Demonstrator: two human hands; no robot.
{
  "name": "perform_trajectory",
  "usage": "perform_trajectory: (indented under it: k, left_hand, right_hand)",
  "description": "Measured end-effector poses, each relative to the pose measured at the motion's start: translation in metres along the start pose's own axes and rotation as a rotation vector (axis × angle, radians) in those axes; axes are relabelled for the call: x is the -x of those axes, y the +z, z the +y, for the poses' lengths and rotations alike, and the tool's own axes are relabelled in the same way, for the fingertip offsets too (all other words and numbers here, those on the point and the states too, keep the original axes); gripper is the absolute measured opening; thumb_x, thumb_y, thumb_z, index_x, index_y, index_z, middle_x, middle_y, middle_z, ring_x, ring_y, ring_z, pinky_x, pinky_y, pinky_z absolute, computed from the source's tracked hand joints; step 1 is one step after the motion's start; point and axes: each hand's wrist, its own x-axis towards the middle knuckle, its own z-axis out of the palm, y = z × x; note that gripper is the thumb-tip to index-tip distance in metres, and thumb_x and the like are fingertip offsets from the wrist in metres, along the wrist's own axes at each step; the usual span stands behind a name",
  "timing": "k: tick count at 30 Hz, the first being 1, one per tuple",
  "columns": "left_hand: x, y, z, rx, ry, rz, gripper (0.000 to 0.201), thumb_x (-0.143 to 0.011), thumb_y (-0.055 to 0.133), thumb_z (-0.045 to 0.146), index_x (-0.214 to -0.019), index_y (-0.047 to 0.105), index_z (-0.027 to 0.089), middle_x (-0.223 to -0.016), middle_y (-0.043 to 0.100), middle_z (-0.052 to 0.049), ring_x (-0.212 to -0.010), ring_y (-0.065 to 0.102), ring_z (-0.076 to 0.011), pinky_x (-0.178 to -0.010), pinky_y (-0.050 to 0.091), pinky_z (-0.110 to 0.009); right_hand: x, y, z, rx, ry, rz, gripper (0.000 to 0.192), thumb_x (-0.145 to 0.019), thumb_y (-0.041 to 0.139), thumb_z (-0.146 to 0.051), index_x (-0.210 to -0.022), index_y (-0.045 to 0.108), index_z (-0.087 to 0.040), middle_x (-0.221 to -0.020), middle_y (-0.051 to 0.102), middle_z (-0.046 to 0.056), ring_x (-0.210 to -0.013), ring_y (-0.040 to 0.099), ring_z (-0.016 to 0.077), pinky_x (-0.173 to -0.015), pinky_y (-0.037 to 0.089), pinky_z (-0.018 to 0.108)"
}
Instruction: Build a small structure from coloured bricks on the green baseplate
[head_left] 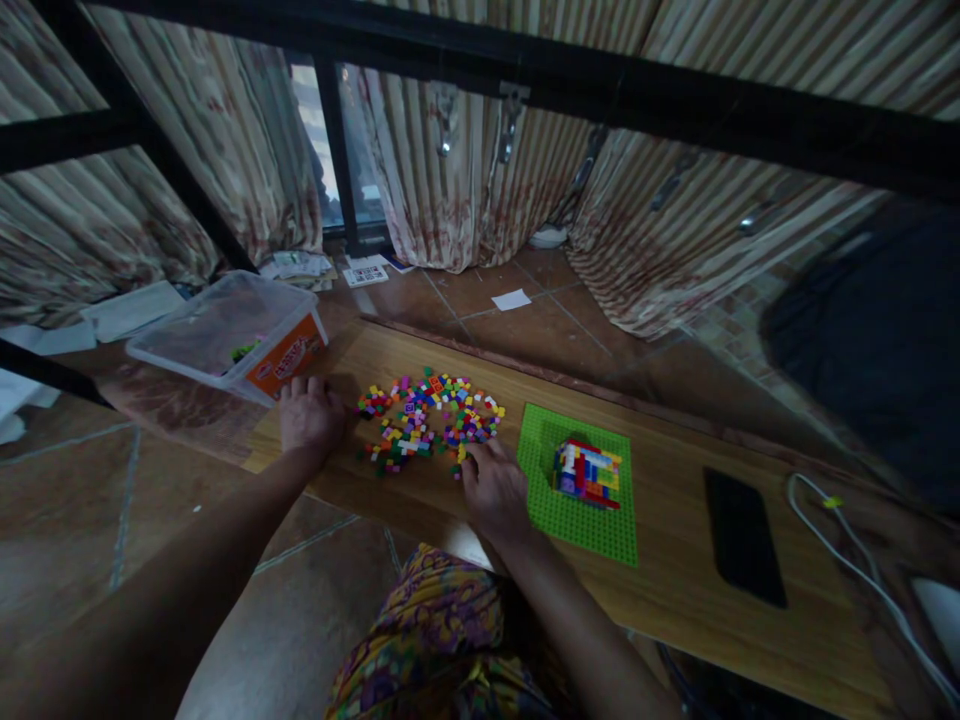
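Lap cloth: patterned yellow-and-purple fabric (442, 640) sits closest to the lens, at the bottom edge, with both forearms reaching forward over it.

Right hand: right hand (491, 485) lies palm down on the wooden board (675, 590), fingertips at the near right edge of the brick pile; fingers look drawn together, seemingly pinching a small yellow piece, though the dim view leaves that unsure.

Left hand: left hand (309, 415) rests flat at the pile's left side, fingers loosely together and holding nothing, knuckles just beside the plastic tub.

Brick pile: loose coloured bricks (427, 415) spread in a wide, shallow patch whose long axis runs left to right across the board, between the two hands.

Key relation: pile lies ahead of and slightly left of the right fingertips; right hand is the nearer one to the baseplate.

Baseplate: green baseplate (581, 520) lies just right of the right hand, bearing a small multicoloured build (587, 473) near its middle.

Tub: clear plastic tub (225, 335) with an orange label stands at the board's left end.

Other things: black phone (742, 540) lies flat farther right; white cable (855, 570) runs beyond it.
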Motion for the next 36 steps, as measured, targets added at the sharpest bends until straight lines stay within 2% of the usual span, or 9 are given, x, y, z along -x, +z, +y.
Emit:
perform_trajectory:
  k: [8,14,25,31,36]
  left_hand:
    - [0.000,0.000,-0.001,0.047,-0.002,0.009,0.026,-0.083,0.042,0.024,-0.097,0.059,0.011,-0.100,0.056,-0.018,-0.103,0.050,-0.0344,-0.090,0.040,-0.050]
    - [-0.001,0.000,-0.002,-0.008,0.008,0.004,0.031,-0.084,0.040,0.026,-0.102,0.061,0.009,-0.101,0.058,-0.019,-0.102,0.051,-0.0349,-0.088,0.041,-0.048]
    - [0.001,-0.001,0.001,-0.009,0.009,0.009,0.031,-0.083,0.041,0.025,-0.100,0.061,0.010,-0.100,0.058,-0.018,-0.101,0.050,-0.0340,-0.090,0.039,-0.046]
    - [0.001,0.000,0.001,-0.015,-0.001,0.017,0.030,-0.082,0.040,0.025,-0.098,0.061,0.011,-0.100,0.058,-0.018,-0.099,0.051,-0.0339,-0.089,0.039,-0.046]
    - [0.000,0.001,-0.001,-0.044,0.013,0.014,0.030,-0.083,0.040,0.025,-0.099,0.061,0.011,-0.100,0.058,-0.018,-0.098,0.051,-0.0337,-0.089,0.039,-0.046]
  right_hand:
    - [-0.005,-0.006,-0.004,0.078,-0.002,-0.093,0.019,-0.087,0.056,-0.024,-0.105,0.063,-0.024,-0.100,0.060,0.007,-0.095,0.055,0.0238,-0.078,0.042,0.031]
    - [-0.011,-0.008,-0.006,0.109,0.038,-0.169,0.021,-0.087,0.060,-0.028,-0.107,0.063,-0.024,-0.105,0.060,0.007,-0.099,0.054,0.0220,-0.081,0.041,0.030]
    - [-0.007,-0.005,0.005,-0.016,0.041,-0.101,0.016,-0.087,0.058,-0.022,-0.099,0.068,-0.023,-0.098,0.063,0.005,-0.095,0.055,0.0202,-0.083,0.040,0.028]
    - [-0.011,-0.004,0.000,0.020,0.047,-0.069,0.017,-0.088,0.060,-0.031,-0.097,0.069,-0.021,-0.098,0.062,0.007,-0.098,0.055,0.0218,-0.084,0.040,0.029]
    - [-0.015,0.000,-0.002,0.050,0.039,-0.085,0.014,-0.086,0.061,-0.029,-0.093,0.069,-0.020,-0.097,0.062,0.007,-0.097,0.055,0.0218,-0.085,0.040,0.030]
